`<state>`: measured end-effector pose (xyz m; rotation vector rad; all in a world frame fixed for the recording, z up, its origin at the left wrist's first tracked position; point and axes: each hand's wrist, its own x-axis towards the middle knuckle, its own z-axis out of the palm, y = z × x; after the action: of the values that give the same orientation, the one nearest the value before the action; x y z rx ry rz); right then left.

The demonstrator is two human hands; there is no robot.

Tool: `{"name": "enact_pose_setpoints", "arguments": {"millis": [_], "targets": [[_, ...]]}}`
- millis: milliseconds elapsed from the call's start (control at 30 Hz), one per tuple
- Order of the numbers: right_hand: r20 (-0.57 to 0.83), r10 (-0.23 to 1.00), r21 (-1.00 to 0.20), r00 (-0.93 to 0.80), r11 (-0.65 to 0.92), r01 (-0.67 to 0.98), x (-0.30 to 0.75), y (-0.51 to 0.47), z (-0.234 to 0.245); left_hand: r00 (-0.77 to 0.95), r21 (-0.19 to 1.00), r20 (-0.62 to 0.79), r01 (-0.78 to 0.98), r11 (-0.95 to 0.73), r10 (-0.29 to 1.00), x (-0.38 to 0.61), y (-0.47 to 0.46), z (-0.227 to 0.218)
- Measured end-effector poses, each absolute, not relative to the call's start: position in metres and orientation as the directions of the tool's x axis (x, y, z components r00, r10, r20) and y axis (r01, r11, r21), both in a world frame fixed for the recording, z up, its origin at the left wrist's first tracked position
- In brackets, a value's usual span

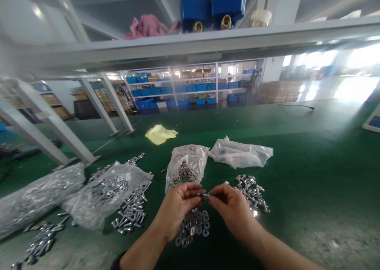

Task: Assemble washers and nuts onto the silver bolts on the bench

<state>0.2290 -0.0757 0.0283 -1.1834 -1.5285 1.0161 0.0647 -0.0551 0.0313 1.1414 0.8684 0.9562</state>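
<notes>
My left hand (178, 208) and my right hand (230, 206) meet over the green mat, with their fingertips pinching a small metal bolt (206, 195) from either side. Below them lies a loose pile of steel washers (191, 227). Small metal fittings form a heap (251, 193) just beyond my right hand. To the left of my left hand is a pile of short silver bolts (130, 210). A clear plastic bag of small metal parts (185, 163) lies just beyond my hands.
More plastic bags of metal parts (108, 193) lie at left, beside a bulging bag (38, 199). A crumpled clear bag (240, 153) and a yellow cloth (160, 134) rest on the green mat (311, 163). A metal shelf beam (190, 44) crosses overhead, and blue bins fill distant shelving (190, 84).
</notes>
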Motion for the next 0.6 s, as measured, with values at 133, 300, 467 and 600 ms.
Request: {"name": "enact_pose_setpoints", "arguments": {"millis": [133,300,467,600], "targets": [[0.233,0.964,-0.916,-0.130,0.263,0.302,0.2286,-0.0808,0.0370,0.352,0.992,-0.055,-0.084,0.090,0.934,0.0655,-0.0570,0.0340],[0.323,0.937,-0.845,-0.134,0.349,0.405,0.2292,-0.0838,0.0397,0.328,0.999,0.015,-0.039,-0.002,0.945,0.0647,-0.0579,0.0335],[0.409,0.896,-0.778,-0.174,0.442,0.446,0.2290,-0.0840,0.0394,0.332,1.000,0.017,-0.002,-0.017,0.943,0.0632,-0.0575,0.0323],[0.390,0.900,-0.756,-0.194,0.433,0.490,0.2289,-0.0848,0.0398,0.309,0.999,0.014,0.045,-0.029,0.951,0.0639,-0.0599,0.0338]]}}
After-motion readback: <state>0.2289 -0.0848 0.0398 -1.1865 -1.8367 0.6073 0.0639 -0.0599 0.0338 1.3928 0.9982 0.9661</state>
